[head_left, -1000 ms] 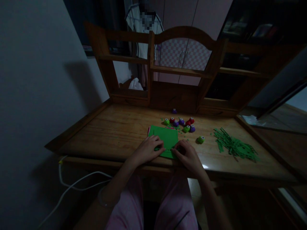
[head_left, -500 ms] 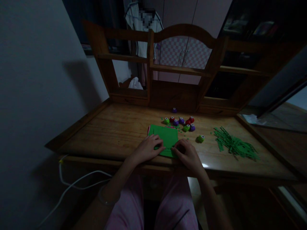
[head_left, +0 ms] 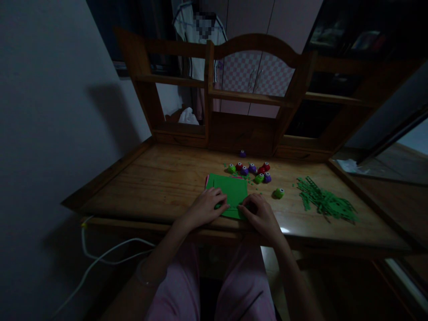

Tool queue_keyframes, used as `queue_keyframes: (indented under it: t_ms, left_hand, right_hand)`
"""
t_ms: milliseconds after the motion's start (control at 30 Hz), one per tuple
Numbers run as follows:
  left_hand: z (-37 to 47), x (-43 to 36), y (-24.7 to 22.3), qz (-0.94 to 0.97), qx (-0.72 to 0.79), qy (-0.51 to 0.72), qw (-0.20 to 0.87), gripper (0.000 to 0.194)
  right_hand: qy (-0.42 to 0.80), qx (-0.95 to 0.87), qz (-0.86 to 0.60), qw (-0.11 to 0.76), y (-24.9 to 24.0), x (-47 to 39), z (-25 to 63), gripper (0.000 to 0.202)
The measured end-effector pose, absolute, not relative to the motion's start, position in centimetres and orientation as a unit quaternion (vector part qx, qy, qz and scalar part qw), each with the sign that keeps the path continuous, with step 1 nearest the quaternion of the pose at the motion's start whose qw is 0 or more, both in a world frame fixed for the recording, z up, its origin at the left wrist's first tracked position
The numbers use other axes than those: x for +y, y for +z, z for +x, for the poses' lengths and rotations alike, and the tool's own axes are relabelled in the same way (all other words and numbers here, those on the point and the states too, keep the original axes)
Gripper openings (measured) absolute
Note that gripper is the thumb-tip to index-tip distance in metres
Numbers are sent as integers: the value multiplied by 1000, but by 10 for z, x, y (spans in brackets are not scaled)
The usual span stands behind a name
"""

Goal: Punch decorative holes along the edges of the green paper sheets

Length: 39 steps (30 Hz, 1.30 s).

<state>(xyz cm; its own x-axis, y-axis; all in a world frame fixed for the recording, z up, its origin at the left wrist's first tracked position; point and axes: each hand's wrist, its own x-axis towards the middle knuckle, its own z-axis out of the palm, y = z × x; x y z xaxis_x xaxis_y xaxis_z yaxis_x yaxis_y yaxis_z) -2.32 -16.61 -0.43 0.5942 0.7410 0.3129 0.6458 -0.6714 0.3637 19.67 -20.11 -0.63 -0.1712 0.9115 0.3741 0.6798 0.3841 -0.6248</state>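
Note:
A green sheet (head_left: 232,189), foam or thick paper, lies on a small stack near the desk's front edge, with a pink edge showing beneath it. Along its lower part runs a narrow green strip (head_left: 234,208) with a row of small marks or holes. My left hand (head_left: 210,206) rests on the sheet's lower left, fingers curled and thumb pressed at the strip's left end. At the other end, my right hand (head_left: 259,212) pinches the strip between thumb and fingers. The fingertips cover both ends of the strip.
Several green, red and purple eye-topped craft punches (head_left: 244,170) stand behind the sheet among tiny green cut-outs. One green punch (head_left: 279,193) sits apart to the right. Farther right lies a pile of perforated green strips (head_left: 326,200). A wooden shelf unit (head_left: 242,129) rises at the back.
Both hands hold nearly the same place on the sheet. The whole view has shifted very slightly; nothing else visibly differs.

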Motion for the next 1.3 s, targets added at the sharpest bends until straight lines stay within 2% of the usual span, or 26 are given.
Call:
queue_keyframes:
  t_ms: [200, 400, 833, 1000, 1133, 1200, 1300]
  left_hand:
    - [-23, -169, -8, 880, 403, 227, 107, 18]
    - [-28, -171, -11, 837, 456, 260, 154, 22]
    - [-56, -151, -6, 828, 463, 190, 253, 24]
    - [-62, -165, -6, 805, 446, 278, 276, 22]
    - [-58, -199, -2, 745, 491, 410, 190, 18]
    - [-50, -217, 0, 762, 483, 411, 132, 22]
    - [-33, -234, 1, 837, 435, 330, 35, 35]
  right_hand:
    - [155, -754, -529, 359, -7, -201, 196, 7]
    - [153, -754, -532, 353, -6, -202, 196, 7]
    - [151, -757, -528, 353, -6, -203, 196, 8]
    - [152, -754, -530, 356, -6, -203, 196, 8]
    - [151, -756, -528, 356, -6, -202, 196, 8]
    - [153, -756, -528, 354, -7, -202, 196, 8]
    - [152, -755, -530, 355, -8, -201, 196, 9]
